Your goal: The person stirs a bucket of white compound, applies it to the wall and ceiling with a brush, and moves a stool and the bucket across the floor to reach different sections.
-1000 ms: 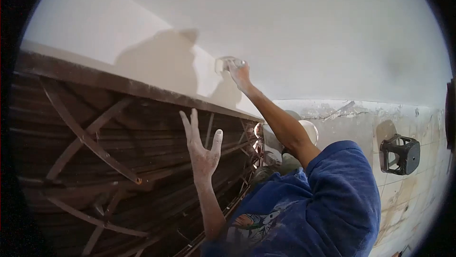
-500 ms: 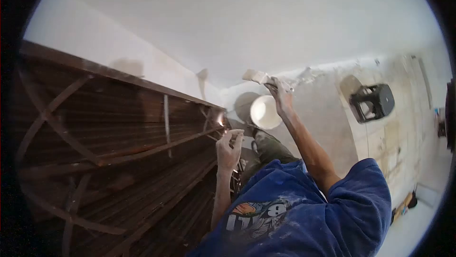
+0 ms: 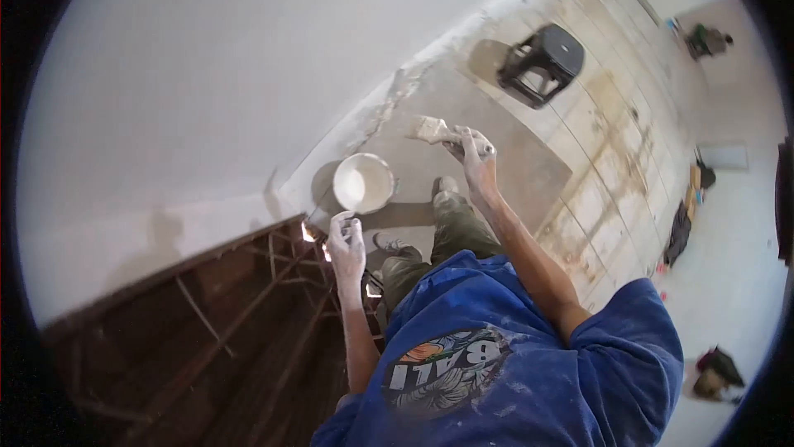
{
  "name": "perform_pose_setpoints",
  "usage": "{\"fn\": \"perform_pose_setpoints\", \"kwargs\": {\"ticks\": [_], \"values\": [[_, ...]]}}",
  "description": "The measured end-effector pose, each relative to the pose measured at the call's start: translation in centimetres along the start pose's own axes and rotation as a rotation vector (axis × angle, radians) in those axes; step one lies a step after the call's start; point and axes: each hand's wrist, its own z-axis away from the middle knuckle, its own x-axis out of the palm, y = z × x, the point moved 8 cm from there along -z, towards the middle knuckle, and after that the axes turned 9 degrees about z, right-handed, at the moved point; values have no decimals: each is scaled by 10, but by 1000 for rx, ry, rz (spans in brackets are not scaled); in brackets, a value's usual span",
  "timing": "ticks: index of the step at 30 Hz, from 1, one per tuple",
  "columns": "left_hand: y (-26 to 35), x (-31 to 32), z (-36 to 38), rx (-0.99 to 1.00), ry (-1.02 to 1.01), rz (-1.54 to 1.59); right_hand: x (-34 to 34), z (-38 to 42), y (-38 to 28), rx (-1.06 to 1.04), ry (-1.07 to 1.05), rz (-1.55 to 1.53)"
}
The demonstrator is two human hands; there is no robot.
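Observation:
My right hand (image 3: 475, 157) is closed round the handle of a wide brush (image 3: 432, 129), whose pale bristles point left, above the grey floor sheet. My left hand (image 3: 346, 242) is raised just below the white bucket (image 3: 364, 183) in view, its fingers bent and pressed together; whatever they hold, if anything, is too small to name. Both hands are coated in pale dust. Inside the bucket, which stands on the floor by the wall's corner, there is white material.
A black stool (image 3: 543, 65) stands on stained floor tiles (image 3: 616, 191) at the upper right. Dark metal framework (image 3: 207, 348) fills the lower left beside the white wall (image 3: 215, 100). Dark items (image 3: 680, 232) lie along the right side.
The view has turned toward the right, so the stool and bucket appear further left and more floor shows. The brush stays in my right hand, now further from the wall.

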Motion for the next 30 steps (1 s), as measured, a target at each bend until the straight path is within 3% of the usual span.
{"fn": "perform_pose_setpoints", "kwargs": {"ticks": [5,8,9,12,15,19,22,23,27,30], "values": [[28,99,-50,0,-165,-120,-123,-76,-75,-214,248,233],[54,204,-91,121,-294,-189,-220,-136,-126,-548,443,718],[70,250,-101,74,-345,-121,-247,-154,-145,-709,459,761],[105,382,-121,54,-467,-170,-346,-238,-123,-563,402,686],[139,516,-133,161,-680,-154,-432,-299,-97,-391,403,719],[159,653,-154,196,-828,-123,-528,-367,-55,-153,374,729],[130,734,-195,105,-855,-70,-583,-416,-31,-130,468,811],[119,758,-211,72,-862,-62,-601,-434,-15,-269,530,776],[71,856,-284,-87,-832,-7,-656,-509,40,289,296,717],[2,937,-348,-105,-770,117,-703,-581,94,257,298,740]]}}
